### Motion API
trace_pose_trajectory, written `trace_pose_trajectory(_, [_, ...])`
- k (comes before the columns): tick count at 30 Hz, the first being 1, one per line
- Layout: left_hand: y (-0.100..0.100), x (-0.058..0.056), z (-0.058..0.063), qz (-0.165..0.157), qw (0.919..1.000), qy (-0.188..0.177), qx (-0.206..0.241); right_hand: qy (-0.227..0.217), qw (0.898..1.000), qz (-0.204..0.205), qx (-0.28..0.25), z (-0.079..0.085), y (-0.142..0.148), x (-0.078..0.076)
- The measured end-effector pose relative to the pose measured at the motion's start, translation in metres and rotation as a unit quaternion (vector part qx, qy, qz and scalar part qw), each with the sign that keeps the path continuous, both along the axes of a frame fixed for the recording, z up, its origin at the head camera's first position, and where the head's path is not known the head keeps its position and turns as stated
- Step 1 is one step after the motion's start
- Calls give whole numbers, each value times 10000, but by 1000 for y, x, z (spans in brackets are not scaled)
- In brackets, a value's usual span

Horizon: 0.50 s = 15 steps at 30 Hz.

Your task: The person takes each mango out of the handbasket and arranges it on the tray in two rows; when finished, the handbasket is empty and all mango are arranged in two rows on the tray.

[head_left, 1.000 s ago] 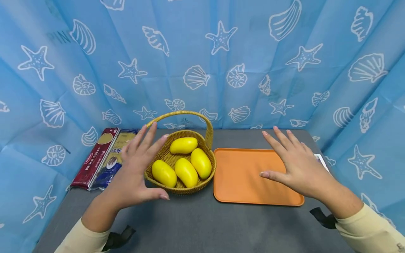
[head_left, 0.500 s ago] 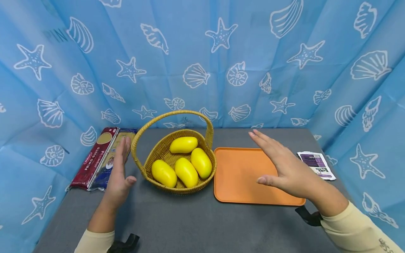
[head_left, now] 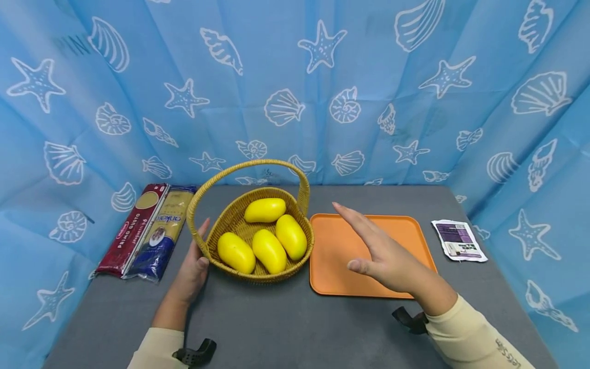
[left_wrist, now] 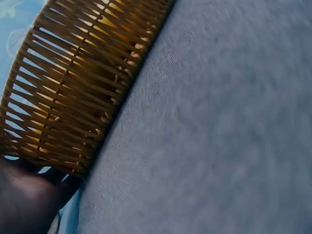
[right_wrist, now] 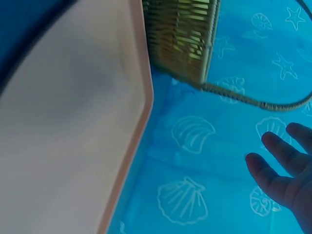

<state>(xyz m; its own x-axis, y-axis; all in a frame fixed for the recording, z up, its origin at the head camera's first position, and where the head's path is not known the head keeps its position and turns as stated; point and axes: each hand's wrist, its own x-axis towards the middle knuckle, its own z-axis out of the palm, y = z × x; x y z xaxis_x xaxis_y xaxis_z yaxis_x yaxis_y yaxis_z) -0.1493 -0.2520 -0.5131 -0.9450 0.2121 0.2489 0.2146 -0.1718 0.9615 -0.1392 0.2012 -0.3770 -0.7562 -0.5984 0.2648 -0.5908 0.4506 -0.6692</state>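
touching the left side of a round yellow-brown woven basket (head_left: pixel 232 220), the person's left hand (head_left: pixel 191 271) has its fingers partly hidden behind the tall arched handle (head_left: pixel 244 166); its thumb points up. four smooth, oval yellow fruits (head_left: pixel 269 251) lie inside the basket, which stands on a grey table (head_left: pixel 286 328). well apart from the left hand, the right hand (head_left: pixel 387 259) hovers above a rectangular orange tray (head_left: pixel 329 256) just right of the basket, fingers extended, thumb spread, holding nothing. left of the basket lie a long red packet (head_left: pixel 133 230) and a blue-and-gold one (head_left: pixel 161 236); right of the tray, a flat white-and-purple packet (head_left: pixel 458 240).
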Motion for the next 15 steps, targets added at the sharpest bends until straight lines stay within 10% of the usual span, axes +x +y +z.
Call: trace_pose_trajectory(15, [-4, -5, -11, -259, 9988, -263, -320, -893, 9876, 605, -1138, -27, -46, -14])
